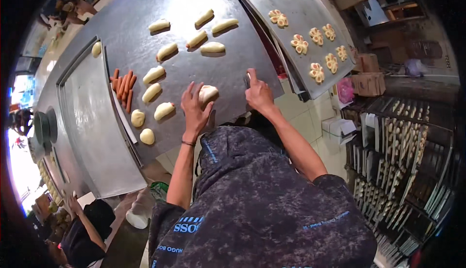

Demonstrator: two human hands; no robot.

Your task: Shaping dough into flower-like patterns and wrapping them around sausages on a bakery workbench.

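Two brown cardboard boxes right of trays, pink bag beside them

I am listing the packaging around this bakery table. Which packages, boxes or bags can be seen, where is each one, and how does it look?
Upper cardboard box: right of the tray of flower-shaped pastries, brown, square.
Lower cardboard box: just below the first, brown, wider.
Pink plastic bag: left of the lower box, crumpled.
White box: on the tiled floor, rectangular.
No sign or screen is clear enough to tell.
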